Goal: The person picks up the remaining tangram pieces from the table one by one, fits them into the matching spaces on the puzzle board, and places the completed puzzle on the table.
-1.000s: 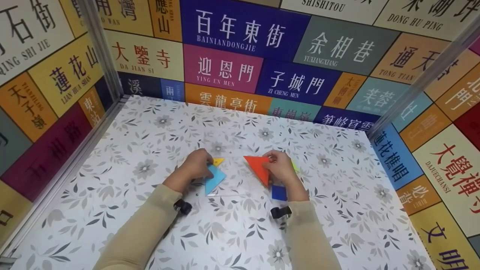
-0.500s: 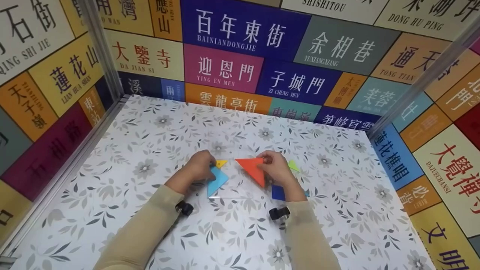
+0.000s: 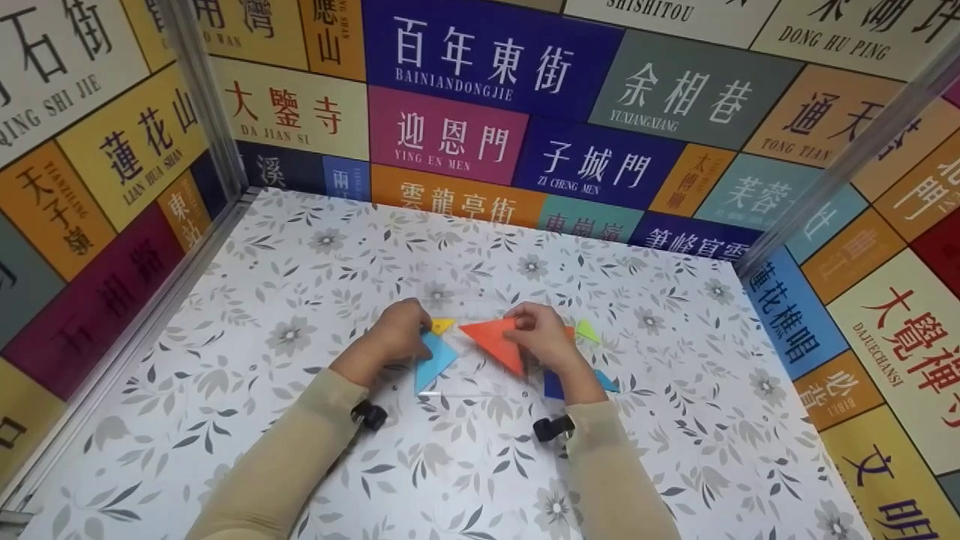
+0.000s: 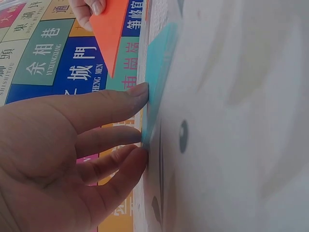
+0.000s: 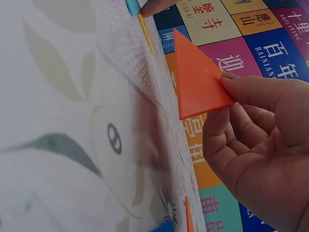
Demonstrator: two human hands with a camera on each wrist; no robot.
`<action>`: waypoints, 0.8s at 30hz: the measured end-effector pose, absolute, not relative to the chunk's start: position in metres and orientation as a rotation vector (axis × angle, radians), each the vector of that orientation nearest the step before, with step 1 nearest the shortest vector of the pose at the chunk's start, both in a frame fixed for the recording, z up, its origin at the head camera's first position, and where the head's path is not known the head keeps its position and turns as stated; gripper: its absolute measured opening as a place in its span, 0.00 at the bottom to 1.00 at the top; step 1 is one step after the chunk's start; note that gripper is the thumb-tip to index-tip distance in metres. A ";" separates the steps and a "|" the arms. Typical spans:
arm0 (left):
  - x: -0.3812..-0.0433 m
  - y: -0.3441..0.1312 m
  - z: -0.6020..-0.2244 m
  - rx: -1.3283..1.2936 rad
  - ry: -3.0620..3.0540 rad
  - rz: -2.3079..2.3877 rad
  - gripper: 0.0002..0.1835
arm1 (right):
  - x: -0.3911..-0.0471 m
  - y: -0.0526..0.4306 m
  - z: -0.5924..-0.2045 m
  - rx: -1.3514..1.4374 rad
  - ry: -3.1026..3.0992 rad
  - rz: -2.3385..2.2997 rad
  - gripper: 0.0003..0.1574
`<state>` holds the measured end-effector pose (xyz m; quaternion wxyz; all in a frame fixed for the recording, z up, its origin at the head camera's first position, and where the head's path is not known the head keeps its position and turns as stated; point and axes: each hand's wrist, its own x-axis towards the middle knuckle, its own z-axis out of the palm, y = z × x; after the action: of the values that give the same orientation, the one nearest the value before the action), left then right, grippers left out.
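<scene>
My right hand [image 3: 546, 339] pinches a flat orange triangle tangram piece [image 3: 491, 341] between thumb and fingers. In the right wrist view the orange triangle [image 5: 200, 79] is raised off the surface, tilted. A light blue piece [image 3: 436, 363] lies on a clear tray [image 3: 480, 391], a small yellow piece [image 3: 444, 325] just behind it. Over them rests my left hand [image 3: 401, 330], partly covering both. The left wrist view shows its thumb and fingertips touching the light blue piece [image 4: 159, 67], with the fingers gently bent and spread.
Beside and behind my right hand lie a dark blue piece [image 3: 553, 384], a blue corner [image 3: 606, 381], a light green piece [image 3: 588, 331] and another orange piece [image 3: 570, 331]. A floral-patterned tabletop [image 3: 300, 420] spreads around, with sign-covered panels [image 3: 450, 135] beyond.
My right hand has carried the orange triangle leftward, closer to the light blue and yellow pieces, uncovering more of the pieces behind it. The left hand has shifted slightly right, then stayed.
</scene>
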<state>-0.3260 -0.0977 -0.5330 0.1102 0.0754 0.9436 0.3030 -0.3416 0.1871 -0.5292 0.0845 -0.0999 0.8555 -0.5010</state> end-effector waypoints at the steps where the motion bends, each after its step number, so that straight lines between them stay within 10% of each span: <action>1: -0.326 -0.097 -0.533 0.210 2.768 0.890 0.28 | -0.341 0.186 -0.529 -0.305 2.550 -1.496 0.11; 24: -0.329 -0.099 -0.534 0.241 2.758 0.864 0.29 | -0.335 0.169 -0.534 -0.451 2.485 -1.503 0.08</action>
<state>-0.3289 -0.0993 -0.5335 0.1202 0.0824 0.9441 0.2958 -0.3347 0.1689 -0.5343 0.1012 -0.1527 0.8411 -0.5089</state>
